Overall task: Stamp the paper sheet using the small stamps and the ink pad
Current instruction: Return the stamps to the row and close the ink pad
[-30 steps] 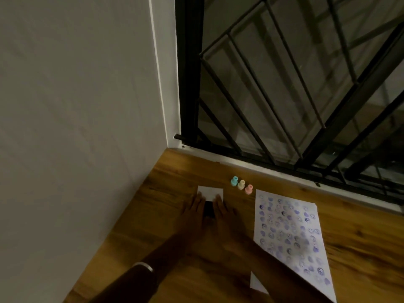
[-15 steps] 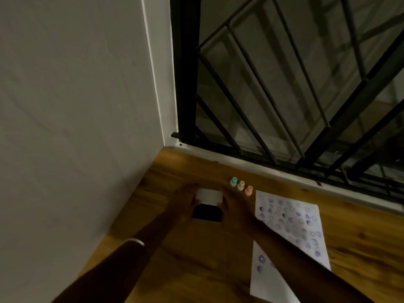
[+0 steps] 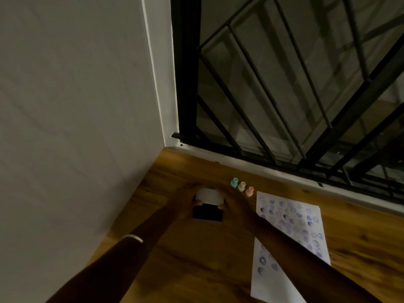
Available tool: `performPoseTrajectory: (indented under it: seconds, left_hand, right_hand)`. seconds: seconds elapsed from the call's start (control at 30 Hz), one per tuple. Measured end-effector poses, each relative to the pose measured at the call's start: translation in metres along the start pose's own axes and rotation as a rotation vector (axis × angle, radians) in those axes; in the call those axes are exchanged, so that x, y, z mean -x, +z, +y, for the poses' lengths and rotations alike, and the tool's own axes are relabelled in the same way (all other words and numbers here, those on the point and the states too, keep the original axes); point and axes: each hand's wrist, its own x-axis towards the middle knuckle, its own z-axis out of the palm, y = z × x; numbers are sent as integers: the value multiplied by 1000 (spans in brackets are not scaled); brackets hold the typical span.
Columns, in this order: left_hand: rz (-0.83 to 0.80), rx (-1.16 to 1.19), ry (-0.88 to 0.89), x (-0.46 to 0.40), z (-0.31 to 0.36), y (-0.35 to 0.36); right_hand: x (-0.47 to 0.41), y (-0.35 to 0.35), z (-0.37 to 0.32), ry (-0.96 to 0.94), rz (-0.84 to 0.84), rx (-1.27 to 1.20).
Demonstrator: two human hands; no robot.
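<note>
The ink pad (image 3: pixel 207 212) lies on the wooden floor with its dark pad showing and its white lid (image 3: pixel 208 196) tilted up at the far side. My left hand (image 3: pixel 185 201) grips the lid's left edge and my right hand (image 3: pixel 237 206) grips its right edge. Three small stamps stand in a row just beyond: teal (image 3: pixel 234 183), cream (image 3: pixel 241 186) and pink (image 3: pixel 249 191). The paper sheet (image 3: pixel 293 219), covered with several purple-blue stamp marks, lies to the right, partly under my right forearm.
A grey wall (image 3: pixel 76 127) rises close on the left. A black metal window grille (image 3: pixel 284 84) stands behind a white sill (image 3: pixel 251 165) at the far side. A bracelet (image 3: pixel 133 238) sits on my left wrist.
My hands moved from resting over the ink pad to its sides and swung the white lid up, exposing the dark pad. The camera shifted slightly.
</note>
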Motion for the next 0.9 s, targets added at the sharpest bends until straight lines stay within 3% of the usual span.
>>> performPoseTrajectory:
  seconds: [0.3,0.73,0.9]
  left_hand:
    - [-4,10,35,33,4,18]
    - [26,94,-74,49,6,21]
    - [41,5,-71,49,4,28]
  right_hand:
    - [34,5,-7,17,-135,79]
    - [31,8,-13,72,-177,48]
    - [31,6,-13,-9,-163,134]
